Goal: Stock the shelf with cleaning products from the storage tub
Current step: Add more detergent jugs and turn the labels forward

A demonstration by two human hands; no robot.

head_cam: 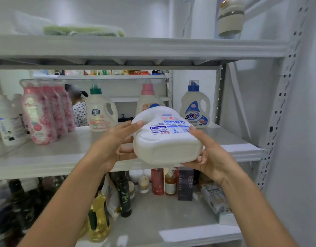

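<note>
A white detergent jug (167, 138) with a blue cap and a blue-and-white back label is held tilted, base toward me, just in front of the middle shelf (64, 154). My left hand (116, 141) grips its left side, thumb on top. My right hand (207, 154) grips its right side and cradles the bottom corner. On the shelf behind stand a blue-capped jug (195, 106), a pink-capped jug (147, 100) partly hidden by the held jug, and a green-capped jug (100, 109). The storage tub is out of view.
Pink wrapped bottles (46, 113) and white bottles (7, 120) stand at the shelf's left. A perforated upright post (276, 107) bounds the right side. The lower shelf (162, 211) holds oil bottles, boxes and jars. Green cloths (82, 30) lie on the top shelf.
</note>
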